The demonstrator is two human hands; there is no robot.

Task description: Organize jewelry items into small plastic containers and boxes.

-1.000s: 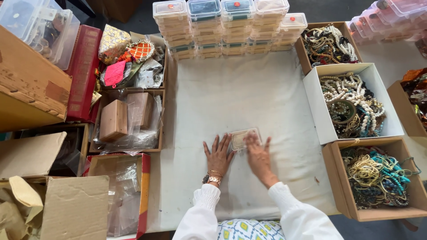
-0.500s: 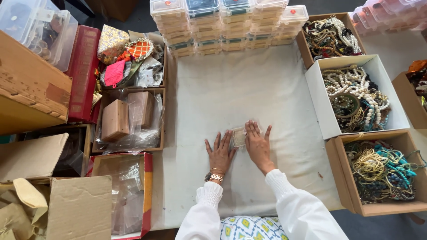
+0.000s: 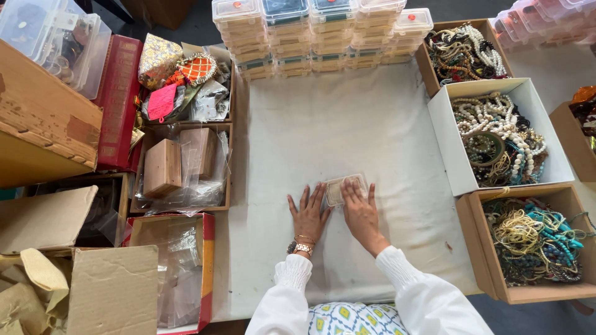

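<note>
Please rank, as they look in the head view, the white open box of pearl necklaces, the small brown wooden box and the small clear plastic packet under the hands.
1. White open box of pearl necklaces, clearly largest.
2. Small brown wooden box.
3. Small clear plastic packet, partly covered by the right hand, so its full extent is unsure.

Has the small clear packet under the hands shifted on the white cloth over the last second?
No. The small clear packet lies at the same spot relative to the white box; only the hands shifted slightly.

Small clear plastic packet (image 3: 341, 188), flat on the white cloth, rectangular, pale contents inside, edges slightly crinkled
</note>
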